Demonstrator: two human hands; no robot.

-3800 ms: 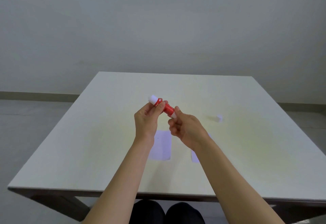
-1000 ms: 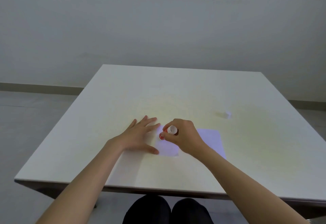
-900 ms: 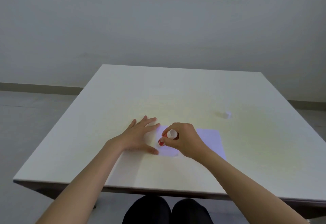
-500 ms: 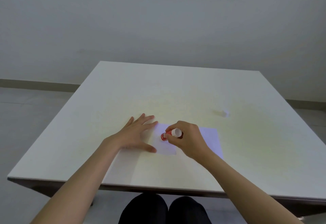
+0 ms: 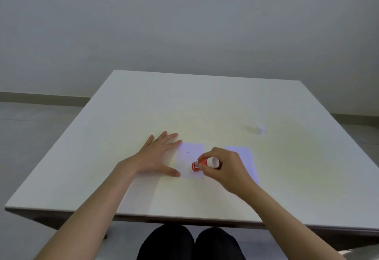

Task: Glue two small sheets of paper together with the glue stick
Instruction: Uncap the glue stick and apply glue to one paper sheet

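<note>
Right hand (image 5: pixel 227 169) fingers grip the glue stick (image 5: pixel 202 164) on the left sheet (image 5: pixel 189 157); left hand (image 5: pixel 158 157), fingers spread and empty, should pin its nine o'clock edge.

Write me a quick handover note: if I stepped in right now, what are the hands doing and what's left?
Left hand: flat on the table, fingertips at the left sheet's edge, steadying it.
Right hand: gripping the glue stick, tip down on that sheet.
Right sheet: lies beside it, partly under the right hand.
Cap: off, far right.
Done: uncapped, gluing under way.
Left: finish gluing, press the sheets together, recap.
</note>
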